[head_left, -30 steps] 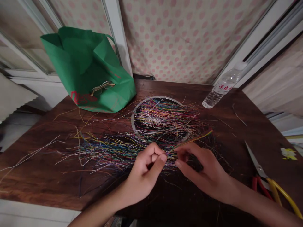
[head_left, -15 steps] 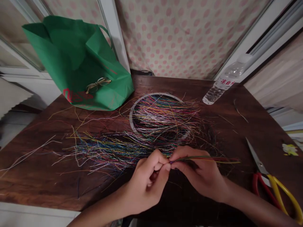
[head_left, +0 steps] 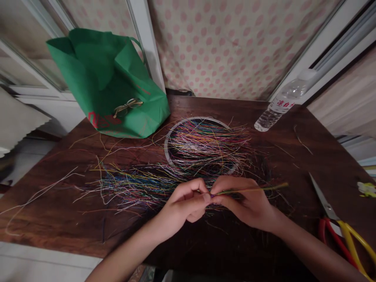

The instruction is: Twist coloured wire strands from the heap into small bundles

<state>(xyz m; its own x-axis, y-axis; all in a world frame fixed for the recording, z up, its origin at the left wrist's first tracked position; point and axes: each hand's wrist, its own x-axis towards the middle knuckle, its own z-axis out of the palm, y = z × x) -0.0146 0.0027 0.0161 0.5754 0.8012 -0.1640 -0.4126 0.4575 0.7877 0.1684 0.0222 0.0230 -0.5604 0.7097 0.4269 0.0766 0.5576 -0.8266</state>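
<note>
Both my hands meet over the near middle of the dark wooden table. My left hand (head_left: 183,203) pinches the end of a thin bundle of coloured wires (head_left: 249,191) between thumb and forefinger. Close against it, my right hand (head_left: 245,199) pinches the same bundle, whose green and yellow strands stick out to the right over the hand. A small purple bit shows between the fingertips. Just beyond my hands lies a loose spread of multicoloured wires (head_left: 126,188). Behind that, another thick heap of wires (head_left: 205,143) rests across a round grey-rimmed tray (head_left: 167,147).
A green bag (head_left: 117,78) stands at the back left, with eyeglasses (head_left: 127,106) against its front. A water bottle (head_left: 279,103) is at the back right. Scissors (head_left: 330,213) with red and yellow handles lie at the right, near a yellow flower-like piece (head_left: 367,189).
The view has shifted slightly, so the table things appear further right. My fingers have adjusted their pinch, and the strands' free ends now tilt higher to the right.
</note>
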